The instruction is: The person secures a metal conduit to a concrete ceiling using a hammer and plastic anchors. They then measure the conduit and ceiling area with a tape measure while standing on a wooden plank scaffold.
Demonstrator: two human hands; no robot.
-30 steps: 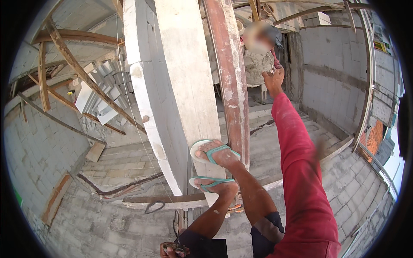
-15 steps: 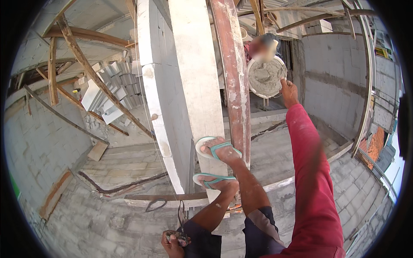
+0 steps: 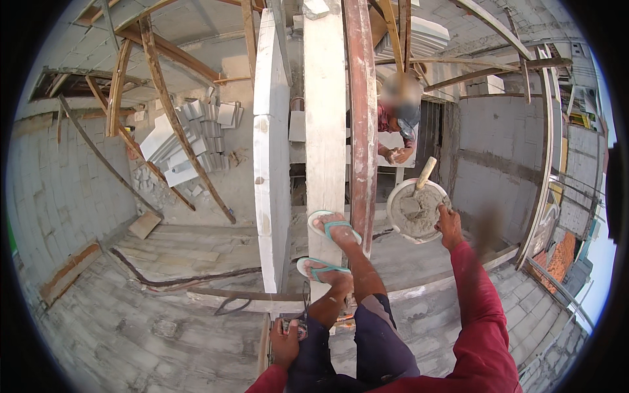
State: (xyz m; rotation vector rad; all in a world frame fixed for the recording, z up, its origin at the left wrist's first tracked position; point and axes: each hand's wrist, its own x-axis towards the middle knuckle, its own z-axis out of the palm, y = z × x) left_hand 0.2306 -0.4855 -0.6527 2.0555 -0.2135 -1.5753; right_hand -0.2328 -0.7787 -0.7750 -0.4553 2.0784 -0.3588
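Note:
My right hand [image 3: 449, 226] grips the right rim of a round white bucket [image 3: 391, 204] of wet grey mortar [image 3: 419, 213], held out at the right of the reddish beam. A tool with a pale handle [image 3: 427, 171] stands in the mortar, handle leaning over the far rim; its lower end is sunk out of sight. Low beside my left thigh, my left hand [image 3: 284, 342] is closed around a small, dark, mottled object [image 3: 301, 329] with a cord at it; its kind is unclear. My sandalled feet [image 3: 333, 230] rest on a pale narrow beam [image 3: 325, 131].
Beyond the bucket, lower down, is a co-worker [image 3: 398, 118], hands together. A white block wall [image 3: 265, 177] rises left of the beam; a reddish, paint-worn beam [image 3: 362, 131] runs along its right. Wooden poles [image 3: 164, 111] slant over stacked pale blocks [image 3: 196, 141] at far left.
The bucket has come closer to me and away from the co-worker, my right arm drawing in. The tool handle now shows clearly. The view has shifted; my left hand still holds its object.

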